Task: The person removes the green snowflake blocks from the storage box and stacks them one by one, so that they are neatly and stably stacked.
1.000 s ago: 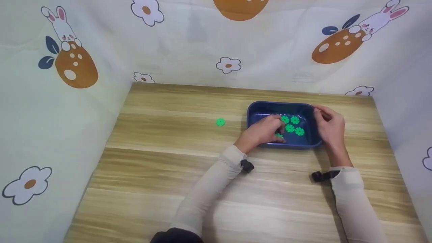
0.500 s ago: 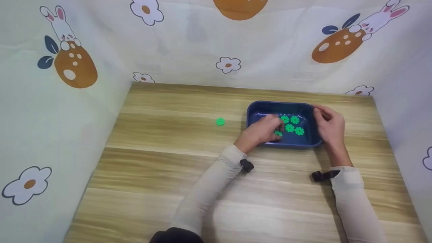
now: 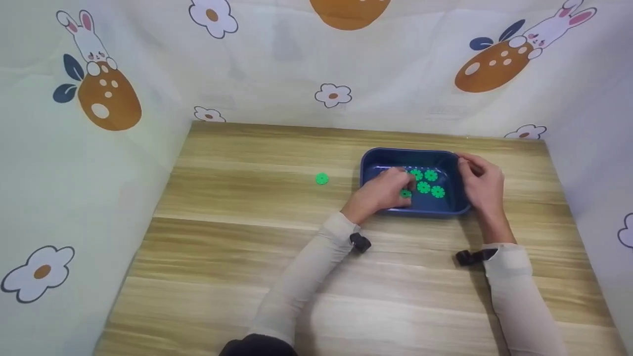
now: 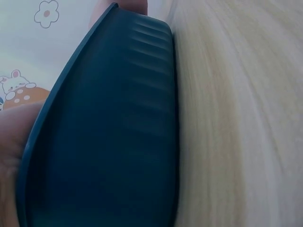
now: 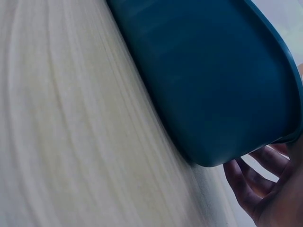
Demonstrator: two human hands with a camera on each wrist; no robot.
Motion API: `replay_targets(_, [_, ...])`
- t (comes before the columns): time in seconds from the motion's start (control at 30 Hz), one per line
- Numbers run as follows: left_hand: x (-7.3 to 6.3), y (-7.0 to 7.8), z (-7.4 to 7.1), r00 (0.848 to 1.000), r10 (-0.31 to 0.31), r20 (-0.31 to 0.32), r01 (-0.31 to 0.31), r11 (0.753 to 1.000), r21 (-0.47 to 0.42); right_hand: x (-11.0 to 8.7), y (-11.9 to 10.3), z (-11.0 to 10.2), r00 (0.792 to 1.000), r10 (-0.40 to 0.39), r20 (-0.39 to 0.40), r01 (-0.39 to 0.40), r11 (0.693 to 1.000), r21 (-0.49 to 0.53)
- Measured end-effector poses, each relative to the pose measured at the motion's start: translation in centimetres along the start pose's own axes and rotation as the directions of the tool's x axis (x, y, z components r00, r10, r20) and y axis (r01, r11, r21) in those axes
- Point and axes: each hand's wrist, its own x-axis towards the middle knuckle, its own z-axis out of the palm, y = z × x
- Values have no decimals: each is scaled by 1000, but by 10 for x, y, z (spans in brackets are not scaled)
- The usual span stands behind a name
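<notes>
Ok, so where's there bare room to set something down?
Left of the loose green disc, out to the left wall; also between the sleeves, in front of the blue tray. Crowded: the tray itself, with the left hand among other discs and the right hand gripping one end.

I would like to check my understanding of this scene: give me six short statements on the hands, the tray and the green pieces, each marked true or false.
1. The right hand holds the tray at one end. True.
2. The tray is yellow. False: it is blue.
3. The left hand has its fingers inside the tray. True.
4. The tray holds nothing. False: several green pieces lie in it.
5. One green piece lies on the table. True.
6. The tray is upside down. False: its open side faces up.
</notes>
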Motion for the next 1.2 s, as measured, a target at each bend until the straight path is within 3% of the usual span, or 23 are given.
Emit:
replay_targets(0.6, [-6,2,-4,997,-23,-74,20,999,-39,1,-1,0,1000,1,-5,-1,1000,-30])
replay_targets(0.77, [-8,2,-4,987,-8,-163,-8,995,-95,-1,-2,-1,1000,-1,-2,1,999,-50])
replay_targets(0.9, [-9,0,-5,954,48,-296,-91,987,-134,-1,-1,-1,1000,-13,-7,12,999,-51])
replay_targets(1.03, [-8,-2,-7,900,95,-426,-175,972,-155,-2,-1,-2,1000,-14,-13,14,999,-50])
replay_targets(1.13, [-9,-4,-8,866,104,-489,-217,959,-182,-2,-2,-1,1000,-10,-8,10,999,-51])
replay_targets(1.2, [-10,-5,-11,852,104,-513,-238,950,-202,-2,-2,-1,1000,-12,-5,12,999,-52])
